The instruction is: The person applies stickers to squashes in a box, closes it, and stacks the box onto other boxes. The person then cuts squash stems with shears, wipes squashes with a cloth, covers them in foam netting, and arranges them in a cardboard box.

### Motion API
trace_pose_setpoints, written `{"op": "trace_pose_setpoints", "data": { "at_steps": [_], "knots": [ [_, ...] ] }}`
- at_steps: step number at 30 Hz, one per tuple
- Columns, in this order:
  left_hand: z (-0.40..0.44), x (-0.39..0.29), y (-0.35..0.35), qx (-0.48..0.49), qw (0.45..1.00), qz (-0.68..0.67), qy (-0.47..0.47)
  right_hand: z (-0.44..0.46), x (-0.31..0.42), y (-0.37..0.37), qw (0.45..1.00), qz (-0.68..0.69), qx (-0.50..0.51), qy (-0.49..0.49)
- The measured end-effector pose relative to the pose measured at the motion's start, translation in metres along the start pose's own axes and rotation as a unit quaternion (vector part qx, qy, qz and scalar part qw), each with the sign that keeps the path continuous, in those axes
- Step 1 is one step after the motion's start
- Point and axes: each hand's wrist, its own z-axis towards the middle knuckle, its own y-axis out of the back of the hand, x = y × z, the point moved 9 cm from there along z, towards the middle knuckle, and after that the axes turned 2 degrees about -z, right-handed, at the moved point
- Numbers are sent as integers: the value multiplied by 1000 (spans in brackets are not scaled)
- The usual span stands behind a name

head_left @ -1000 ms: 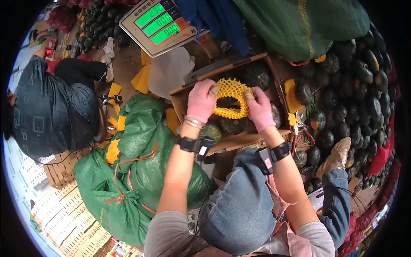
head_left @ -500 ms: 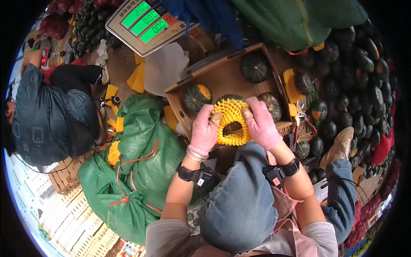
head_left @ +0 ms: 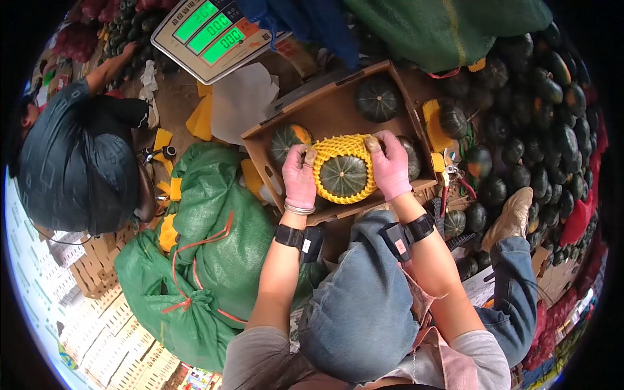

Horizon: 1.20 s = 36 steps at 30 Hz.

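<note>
A dark green squash [head_left: 343, 177] with pale stripes sits at the near side of a cardboard box [head_left: 331, 97]. Around it is a yellow foam net [head_left: 338, 144], its open ring framing the squash's top. My left hand [head_left: 299, 179], in a pink glove, pinches the net's left edge. On the opposite edge, my right hand [head_left: 391, 168], gloved likewise, grips the net between thumb and fingers. Beside my hands in the box lie a squash with an orange patch [head_left: 286, 142] and another, partly hidden squash [head_left: 411, 156]. A further squash [head_left: 377, 99] rests in the far corner.
Beyond the box stands a lit scale [head_left: 211, 36]. Green sacks [head_left: 208, 188] fill the left side. Many squashes [head_left: 546, 143] are piled at right, near red-handled pruning shears [head_left: 446, 185]. A co-worker [head_left: 84, 162] crouches at far left.
Both hands have drawn the foam net down over the squash and spread its opening, so the squash's top now shows through. The co-worker's arm has reached farther out.
</note>
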Motion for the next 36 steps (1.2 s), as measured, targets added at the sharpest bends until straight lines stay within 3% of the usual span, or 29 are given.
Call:
{"op": "trace_pose_setpoints", "data": {
  "at_steps": [3, 6, 7, 10, 11, 14, 15, 16, 18, 22, 25, 36],
  "knots": [
    [7, 21, 8, 18, 994, -43, 101, 1, -21, -15, 997, 32, 45, -61],
    [17, 28, 4, 120, 982, 47, 140, 0, -4, -15, 982, -152, 107, 30],
    [21, 22, 2, 136, 978, 128, 94, 0, -11, -21, 954, -251, 164, -18],
    [13, -27, 4, 17, 937, 348, -29, 0, 25, -13, 938, -331, 90, 60],
    [9, -29, 8, -18, 936, 344, -74, 0, 29, -8, 947, -310, 76, 47],
    [-8, -37, 18, -42, 978, 203, -10, -16, 27, 8, 981, -179, 71, 18],
    [-13, -58, 9, 7, 967, 248, -53, -25, 46, 14, 988, -92, 111, 54],
    [-23, -63, -6, 95, 963, 251, -27, -40, 55, 11, 971, -92, 157, 158],
    [-43, -94, -46, 259, 818, 475, -196, -62, 63, 1, 930, -196, 222, 217],
    [-38, -68, -33, 262, 885, 378, -76, -59, 73, -6, 919, -286, 210, 173],
    [-35, -55, -32, 265, 906, 330, 9, -49, 60, -11, 910, -328, 246, 63],
    [-31, -44, -28, 265, 928, 259, 28, -41, 46, -14, 921, -285, 265, -6]
  ]
}}
